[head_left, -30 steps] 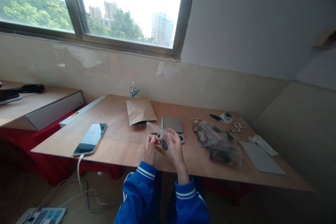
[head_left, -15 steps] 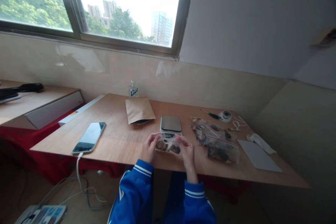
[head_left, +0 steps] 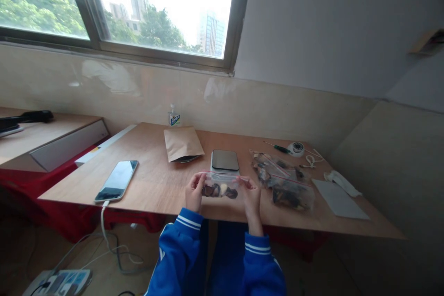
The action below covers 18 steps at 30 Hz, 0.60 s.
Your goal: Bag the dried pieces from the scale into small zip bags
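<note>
A small clear zip bag (head_left: 220,186) with dark and pale dried pieces in it is stretched level between my two hands, just above the near edge of the wooden table (head_left: 156,185). My left hand (head_left: 193,193) pinches the bag's left end. My right hand (head_left: 250,195) pinches its right end. Right behind the bag sits a small digital scale (head_left: 225,160) with a dark top.
Several filled zip bags (head_left: 282,180) lie to the right, with a white sheet (head_left: 338,199), a screwdriver (head_left: 276,147) and a tape roll (head_left: 297,148) beyond. A brown paper pouch (head_left: 182,143), a small bottle (head_left: 173,116) and a charging phone (head_left: 117,180) lie left.
The bag was held upright and bunched in both hands. It now lies stretched sideways, with my hands moved apart to its two ends and lowered toward the table edge.
</note>
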### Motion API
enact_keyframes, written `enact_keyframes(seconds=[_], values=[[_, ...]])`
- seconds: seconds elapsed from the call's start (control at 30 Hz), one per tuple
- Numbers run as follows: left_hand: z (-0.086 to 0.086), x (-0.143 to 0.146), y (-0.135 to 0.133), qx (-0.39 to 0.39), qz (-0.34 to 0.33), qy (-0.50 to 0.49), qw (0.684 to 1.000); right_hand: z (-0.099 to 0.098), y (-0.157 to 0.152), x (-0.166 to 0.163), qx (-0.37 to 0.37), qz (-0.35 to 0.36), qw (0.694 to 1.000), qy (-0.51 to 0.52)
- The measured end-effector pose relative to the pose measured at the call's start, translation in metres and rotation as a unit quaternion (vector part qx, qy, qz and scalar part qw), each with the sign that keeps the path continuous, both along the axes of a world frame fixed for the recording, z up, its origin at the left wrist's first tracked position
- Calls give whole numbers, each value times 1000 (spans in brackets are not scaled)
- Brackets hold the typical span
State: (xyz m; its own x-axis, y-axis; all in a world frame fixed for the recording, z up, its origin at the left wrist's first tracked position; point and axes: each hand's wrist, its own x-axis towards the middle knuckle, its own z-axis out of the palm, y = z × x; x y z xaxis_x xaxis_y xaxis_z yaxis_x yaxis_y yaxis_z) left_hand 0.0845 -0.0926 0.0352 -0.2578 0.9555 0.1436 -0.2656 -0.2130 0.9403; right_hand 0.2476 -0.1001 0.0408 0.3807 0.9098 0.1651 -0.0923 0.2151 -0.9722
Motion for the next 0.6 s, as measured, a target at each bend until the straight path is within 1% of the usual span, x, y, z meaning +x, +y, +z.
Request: enact_keyframes(seconds=[0.13, 0.2, 0.27, 0.37, 0.53, 0.6], values=[[-9, -6, 1, 4, -43, 5, 999, -7, -2, 8, -7, 29, 999, -17], [-14, -9, 3, -7, -40, 2, 999, -13, -2, 12, -6, 60, 998, -16], [-16, -11, 5, -19, -24, -1, 1000, -20, -1, 17, -11, 74, 997, -17], [-15, -12, 9, -32, -5, 9, 999, -26, -1, 25, -17, 54, 998, -16], [-11, -12, 11, -36, -45, 15, 998, -22, -1, 28, -9, 25, 1000, -4], [-11, -12, 10, -37, -47, 13, 998, -19, -2, 26, -4, 18, 1000, 0]])
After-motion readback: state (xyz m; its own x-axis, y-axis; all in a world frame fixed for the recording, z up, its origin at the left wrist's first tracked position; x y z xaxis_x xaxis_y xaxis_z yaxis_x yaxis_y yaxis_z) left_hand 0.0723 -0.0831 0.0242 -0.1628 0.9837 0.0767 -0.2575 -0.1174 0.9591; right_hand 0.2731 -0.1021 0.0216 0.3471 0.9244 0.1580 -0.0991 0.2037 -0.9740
